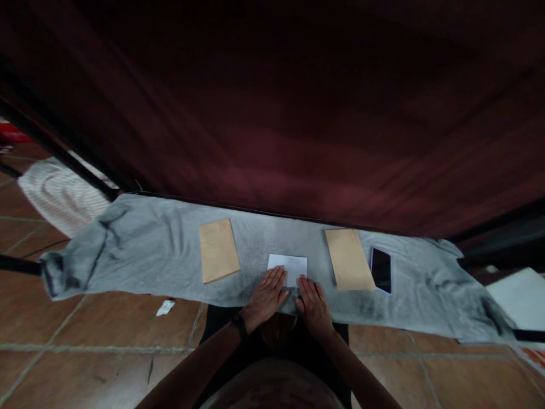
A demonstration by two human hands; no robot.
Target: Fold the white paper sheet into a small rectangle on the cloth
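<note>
A white folded sheet of paper [288, 266] lies on a grey cloth [145, 250] spread over the floor. My left hand [266, 296] rests flat at the sheet's near left corner, fingers stretched out. My right hand [314, 301] lies flat at its near right corner, fingers out as well. Both hands press down on the paper's near edge and the cloth. A brown envelope [218, 250] lies to the left of the sheet, and a second brown envelope [349, 259] to the right.
A dark phone [380, 269] lies right of the second envelope. A dark red curtain [298, 113] hangs behind the cloth. Brown floor tiles [85, 352] surround it, with a small white scrap [165, 307], a striped cloth [59, 193] at left and a white sheet [519, 295] at right.
</note>
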